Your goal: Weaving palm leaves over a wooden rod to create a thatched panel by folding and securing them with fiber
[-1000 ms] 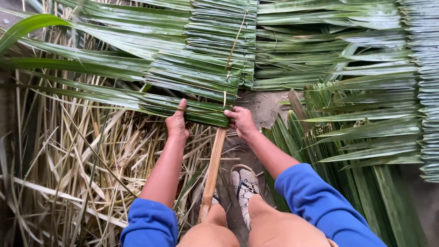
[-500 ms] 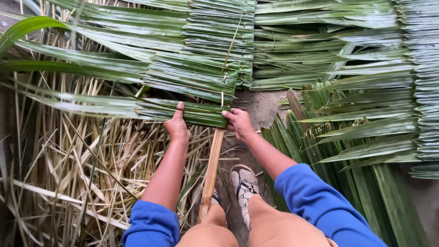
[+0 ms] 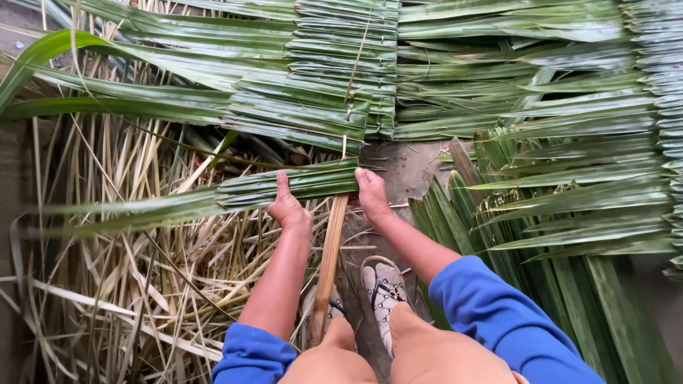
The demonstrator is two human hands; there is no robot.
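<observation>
My left hand (image 3: 290, 206) and my right hand (image 3: 371, 193) both grip a bundle of folded green palm leaves (image 3: 245, 190) that runs off to the left. The bundle lies across the top of a light wooden stick (image 3: 329, 263), which slants down toward my knees. A gap separates it from the row of folded green leaves (image 3: 320, 92) stitched along a thin strip further up. My right hand holds the bundle's folded end; my left hand clasps it about a hand's width to the left.
Dry yellow leaf strips (image 3: 128, 284) cover the ground at left. Loose green palm fronds (image 3: 555, 206) lie in a pile at right, more woven leaf panels (image 3: 512, 64) at top right. My patterned sandal (image 3: 383, 288) rests on bare ground between my knees.
Both hands have pulled the leaf bundle down, away from the stitched row, opening a gap. The bundle's left end has swung lower.
</observation>
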